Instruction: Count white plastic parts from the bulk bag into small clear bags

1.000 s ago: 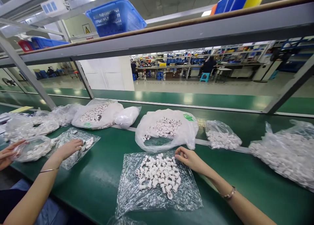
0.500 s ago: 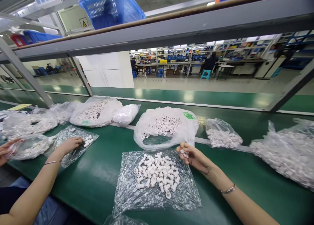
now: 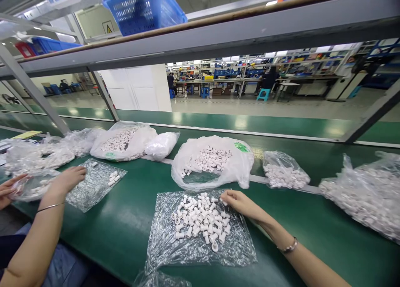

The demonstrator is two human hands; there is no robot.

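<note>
My right hand, with a bracelet on its wrist, is palm-down at the right upper edge of a pile of small white flanged plastic fittings. Its fingers are curled together, with a bit of white showing at the fingertips; most of what they hold is hidden. The pile lies on a flat clear plastic bag. Just behind it stands an open white bag with more fittings inside. My left hand is out of view.
At left, a co-worker's hands are over a clear bag of fittings, beside another flat bag. More filled bags line the green table. A shelf with a blue basket crosses overhead.
My right hand has turned palm-down and moved slightly left and down to the pile; the fittings seen in it before are now mostly hidden. The co-worker's hand has moved left.
</note>
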